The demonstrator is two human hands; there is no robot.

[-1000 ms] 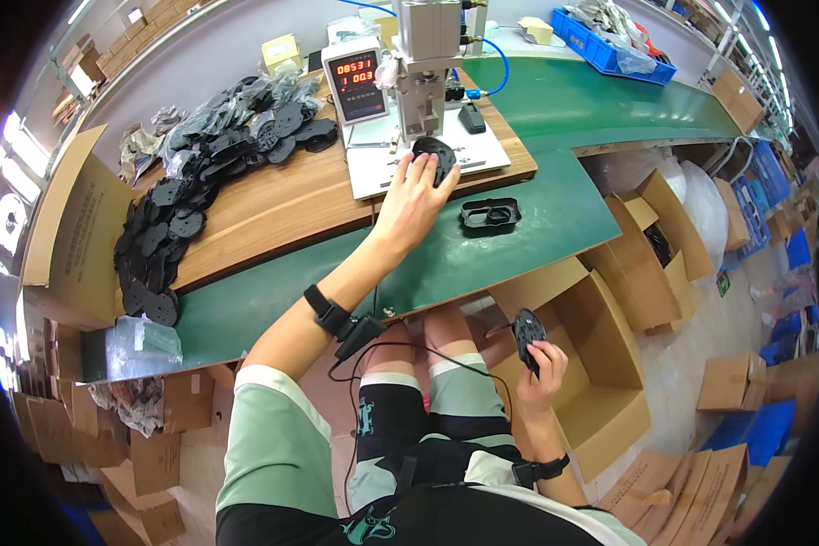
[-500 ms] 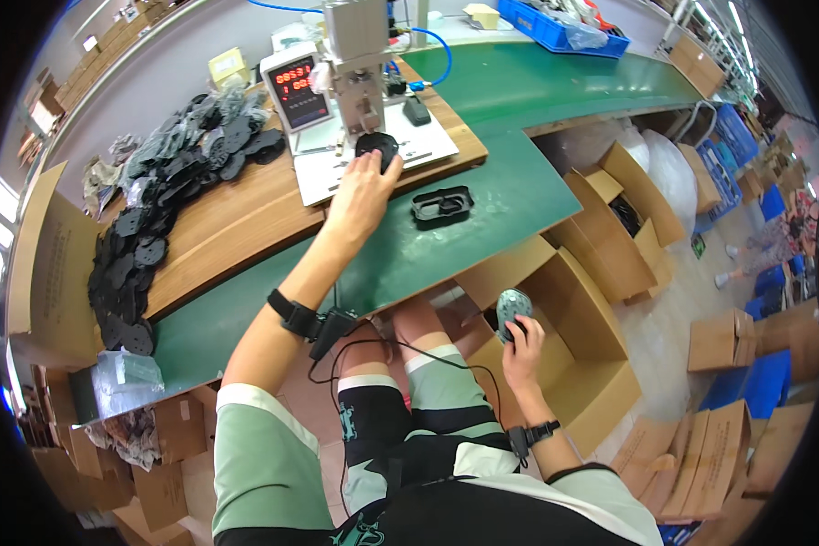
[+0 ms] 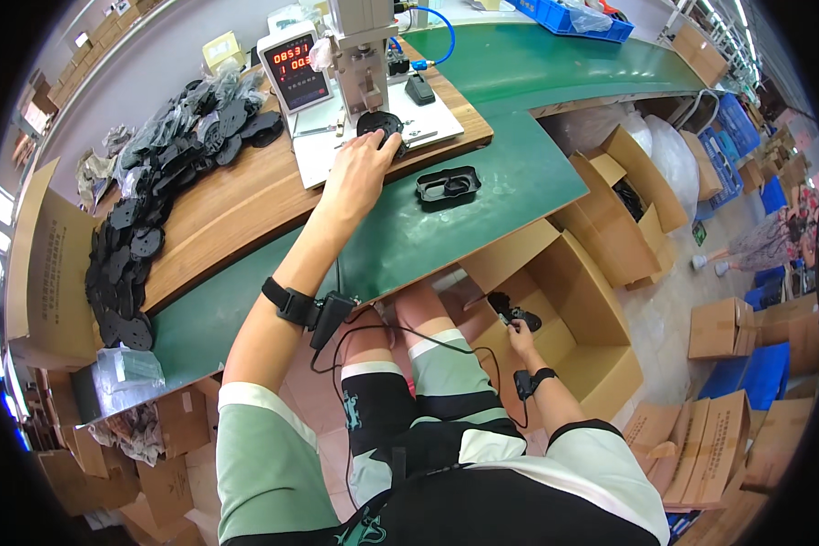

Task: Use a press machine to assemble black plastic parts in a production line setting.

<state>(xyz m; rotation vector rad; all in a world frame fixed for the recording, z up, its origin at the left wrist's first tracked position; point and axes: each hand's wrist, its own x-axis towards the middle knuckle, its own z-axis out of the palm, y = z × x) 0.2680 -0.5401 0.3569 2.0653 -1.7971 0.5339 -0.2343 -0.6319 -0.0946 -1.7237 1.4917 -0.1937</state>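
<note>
My left hand (image 3: 358, 169) has its fingertips closed on a round black plastic part (image 3: 379, 127), which lies under the metal head of a bench press (image 3: 364, 77). My right hand (image 3: 521, 338) reaches down inside an open cardboard box (image 3: 601, 338), its fingers closed at the edge of an oval black plastic part (image 3: 526, 318). Another dark piece shows beside that part, and the fingers partly cover where they meet. A black oblong tray (image 3: 448, 187) with a smaller piece in it rests on the green table, right of my left hand.
A long pile of flat black parts (image 3: 141, 241) spreads over the wooden board (image 3: 227, 214) at left. A display box (image 3: 296, 68) with red digits stands beside the press. More cartons (image 3: 632, 214) stand at right. A cable (image 3: 428, 350) crosses my lap.
My right hand has lowered the oval part into the box and turned it, so its grey-green face no longer shows. My left hand stays at the press with the round part.
</note>
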